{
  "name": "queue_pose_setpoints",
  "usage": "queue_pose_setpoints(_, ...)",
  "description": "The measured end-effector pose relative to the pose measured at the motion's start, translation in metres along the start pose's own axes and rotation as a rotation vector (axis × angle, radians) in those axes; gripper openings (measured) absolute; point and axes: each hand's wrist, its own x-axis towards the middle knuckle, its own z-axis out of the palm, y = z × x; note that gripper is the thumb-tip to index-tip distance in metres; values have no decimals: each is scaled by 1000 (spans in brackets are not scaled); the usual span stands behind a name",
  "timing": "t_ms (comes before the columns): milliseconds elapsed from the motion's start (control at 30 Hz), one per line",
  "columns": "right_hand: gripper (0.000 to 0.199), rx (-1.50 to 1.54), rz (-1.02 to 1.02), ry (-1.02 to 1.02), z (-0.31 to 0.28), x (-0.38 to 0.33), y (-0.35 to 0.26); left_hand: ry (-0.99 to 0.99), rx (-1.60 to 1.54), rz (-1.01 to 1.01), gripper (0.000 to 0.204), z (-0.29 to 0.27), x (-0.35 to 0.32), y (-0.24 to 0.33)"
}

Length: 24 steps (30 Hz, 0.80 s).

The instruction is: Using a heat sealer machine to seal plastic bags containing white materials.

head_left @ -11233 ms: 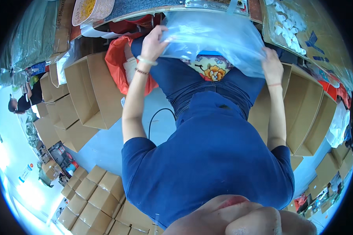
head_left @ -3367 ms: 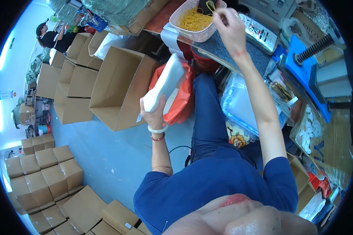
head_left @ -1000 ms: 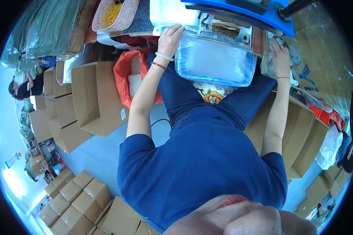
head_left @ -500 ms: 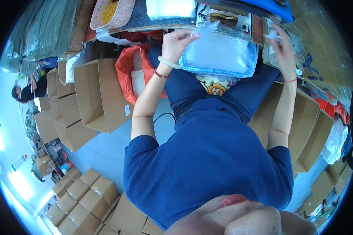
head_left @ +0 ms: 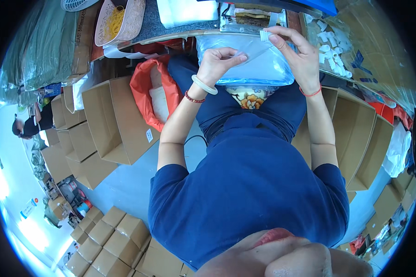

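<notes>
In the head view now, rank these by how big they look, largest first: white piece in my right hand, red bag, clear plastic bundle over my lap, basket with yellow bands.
1. Clear plastic bundle
2. Red bag
3. Basket, cropped by the top edge
4. White piece, by far the smallest

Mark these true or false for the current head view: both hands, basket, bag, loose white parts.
1. The bare right hand pinches a small white plastic piece. True.
2. The bare left hand is empty. False: it pinches thin clear plastic film.
3. Thin yellow bands lie in a pale patterned plastic basket. True.
4. The open orange-red plastic bag is on the person's right. False: on the left.
5. Loose white plastic parts lie beyond the right hand. True.
</notes>
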Motion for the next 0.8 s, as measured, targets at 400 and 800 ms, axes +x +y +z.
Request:
queue_pose_setpoints(400,23,-529,-194,-545,-22,37,21,-392,-147,-213,23,-4,5,8)
queue_pose_setpoints(800,22,-1246,446,14,-77,-17,63,-165,-685,-332,27,17,73,-6)
